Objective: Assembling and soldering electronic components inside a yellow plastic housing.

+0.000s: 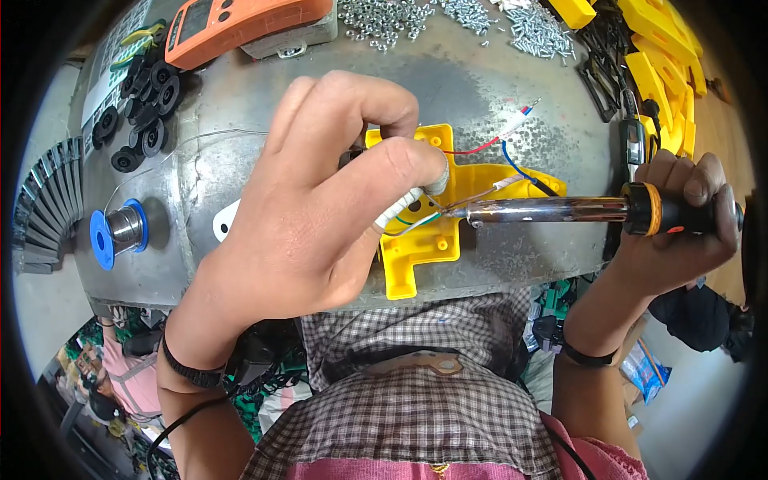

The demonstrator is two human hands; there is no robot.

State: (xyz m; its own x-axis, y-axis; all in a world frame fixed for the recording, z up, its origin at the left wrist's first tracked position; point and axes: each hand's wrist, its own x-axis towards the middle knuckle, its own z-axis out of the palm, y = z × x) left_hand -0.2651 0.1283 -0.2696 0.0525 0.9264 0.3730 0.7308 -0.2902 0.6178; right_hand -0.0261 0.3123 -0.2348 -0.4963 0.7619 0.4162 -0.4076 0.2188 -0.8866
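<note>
My right hand [680, 200] is wrapped round the black handle of a soldering iron [552, 210]. The iron lies level, its tip pointing left at thin wires over a yellow plastic housing [436, 240]. My left hand [320, 192] is closed above the housing's left part, thumb and fingers pinched near the iron's tip. White tape covers some of its fingertips. Solder wire runs from a blue spool [102, 240] to behind this hand and appears held there. A red wire [480, 150], a blue wire [516, 166] and a white wire [420, 225] lie about the housing.
Heaps of nuts [384, 22] and screws [540, 36] lie at the back. An orange instrument [240, 28] stands back left, near black round parts [148, 104]. More yellow housings [660, 72] are piled back right. Black strips [48, 200] sit at the far left.
</note>
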